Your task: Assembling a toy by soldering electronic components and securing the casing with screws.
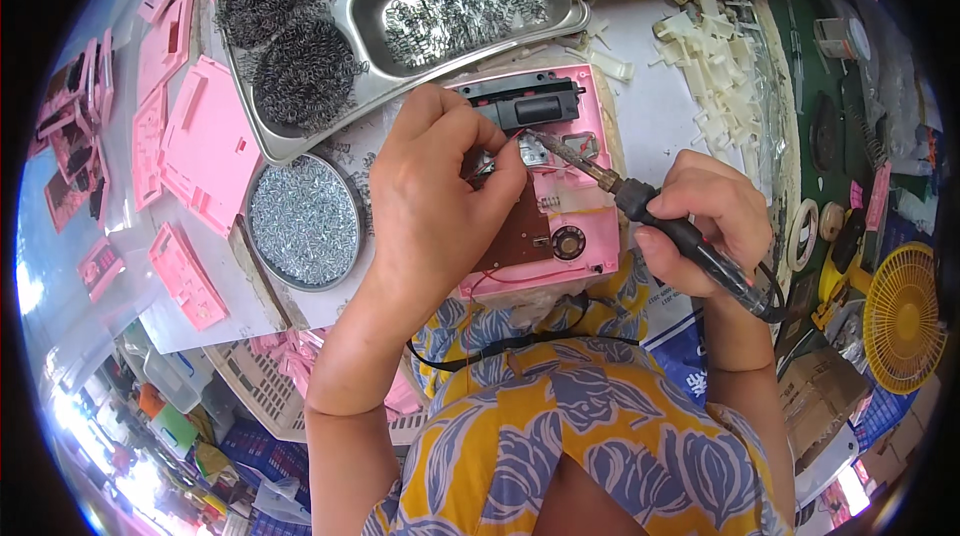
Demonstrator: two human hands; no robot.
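Note:
A pink plastic housing [603, 116] lies in front of me, with a black module [540, 108] at its far end and a brown circuit board [510, 226] inside. My right hand [712, 221] is wrapped round the black handle of a soldering iron [640, 201]. The iron's tip reaches toward the metal part beside the black module. There my left hand [445, 176] pinches a thin red wire close to the tip; its fingertips partly hide the spot. A small round dark part [569, 243] sits at the near right of the housing.
At the far left stands a metal tray [575, 18] with dark springs in two compartments. A round tin [357, 226] of small metal pins stands left of my left hand. Pink panels [215, 146] lie further left, white plastic parts [710, 66] at the far right. A yellow fan [905, 316] stands at the right.

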